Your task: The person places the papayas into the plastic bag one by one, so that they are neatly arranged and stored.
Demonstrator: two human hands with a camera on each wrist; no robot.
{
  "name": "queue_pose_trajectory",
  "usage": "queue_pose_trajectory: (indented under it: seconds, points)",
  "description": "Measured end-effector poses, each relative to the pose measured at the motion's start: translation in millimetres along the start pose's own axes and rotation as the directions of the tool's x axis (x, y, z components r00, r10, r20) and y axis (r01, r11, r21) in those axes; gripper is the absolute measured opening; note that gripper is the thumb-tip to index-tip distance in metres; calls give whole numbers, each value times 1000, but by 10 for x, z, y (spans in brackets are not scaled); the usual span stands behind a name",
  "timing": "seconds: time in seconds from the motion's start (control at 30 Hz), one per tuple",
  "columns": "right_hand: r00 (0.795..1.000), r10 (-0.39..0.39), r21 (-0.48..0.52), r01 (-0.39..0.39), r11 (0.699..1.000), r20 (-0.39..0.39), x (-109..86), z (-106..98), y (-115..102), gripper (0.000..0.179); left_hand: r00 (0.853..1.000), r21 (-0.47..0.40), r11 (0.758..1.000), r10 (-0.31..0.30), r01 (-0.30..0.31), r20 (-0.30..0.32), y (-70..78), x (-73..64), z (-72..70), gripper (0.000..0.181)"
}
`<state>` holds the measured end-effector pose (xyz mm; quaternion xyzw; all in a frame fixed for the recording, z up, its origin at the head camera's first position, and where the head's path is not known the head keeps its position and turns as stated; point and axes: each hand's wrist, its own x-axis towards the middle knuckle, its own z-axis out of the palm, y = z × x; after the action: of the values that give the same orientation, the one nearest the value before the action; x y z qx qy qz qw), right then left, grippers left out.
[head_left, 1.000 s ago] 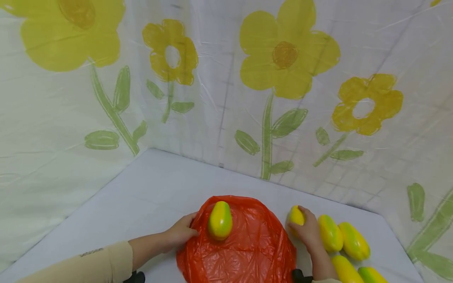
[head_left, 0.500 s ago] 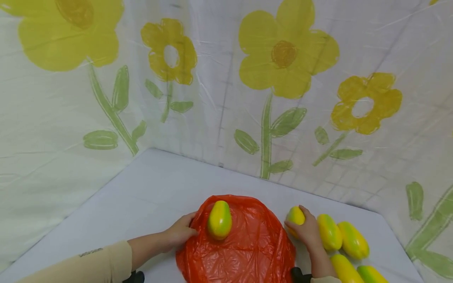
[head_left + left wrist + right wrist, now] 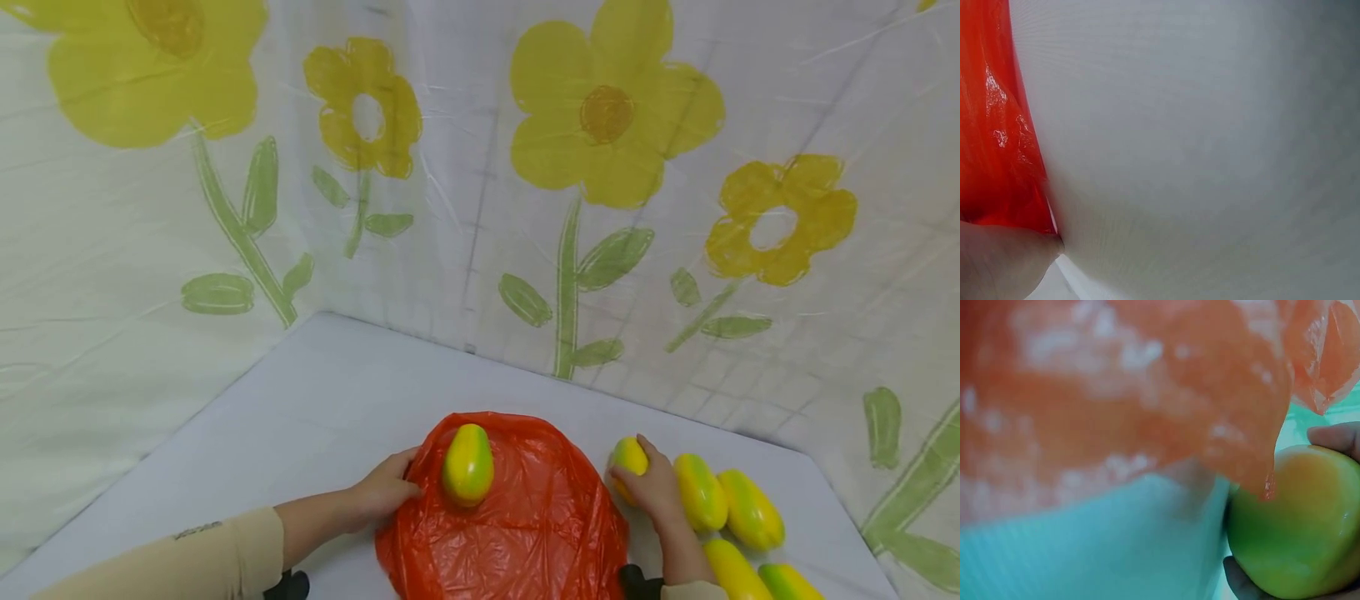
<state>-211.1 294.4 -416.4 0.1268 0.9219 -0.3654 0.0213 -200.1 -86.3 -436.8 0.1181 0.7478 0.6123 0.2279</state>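
Observation:
A red plastic bag [image 3: 517, 542] lies spread open on the white table, its rim rounded at the back. Inside its left part rests a yellow-green papaya [image 3: 468, 467]. My left hand [image 3: 384, 492] pinches the bag's left rim, thumb in front; in the left wrist view a fingertip [image 3: 1010, 259] meets the red plastic. Right of the bag, my right hand [image 3: 654, 483] grips another papaya [image 3: 628, 457], fingers on its far side and thumb on the near side. The right wrist view shows this papaya [image 3: 1297, 525] between thumb and fingers, with the bag's plastic [image 3: 1116, 394] partly in front.
Several more papayas [image 3: 752, 510] lie on the table right of my right hand, the nearest ones cut off by the lower frame edge. Behind the white table [image 3: 360, 383] hangs a curtain [image 3: 450, 275] printed with yellow flowers.

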Motion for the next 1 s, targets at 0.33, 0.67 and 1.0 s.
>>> queue_pose_trajectory:
  seconds: [0.33,0.67,1.0]
  points:
    - [999,22,41,-21,999,-28,-10,-92,-55,78,1000,18,1000,11,-11,-1,-15,16,5,60]
    - [998,34,118,-29,993,-45,-63,-166,-217,79,1000,7,1000,7,-7,-1,3,-3,2,60]
    - [999,15,149,-11,989,-28,-115,-80,-453,76,1000,8,1000,9,-9,5,-4,1,-9,59]
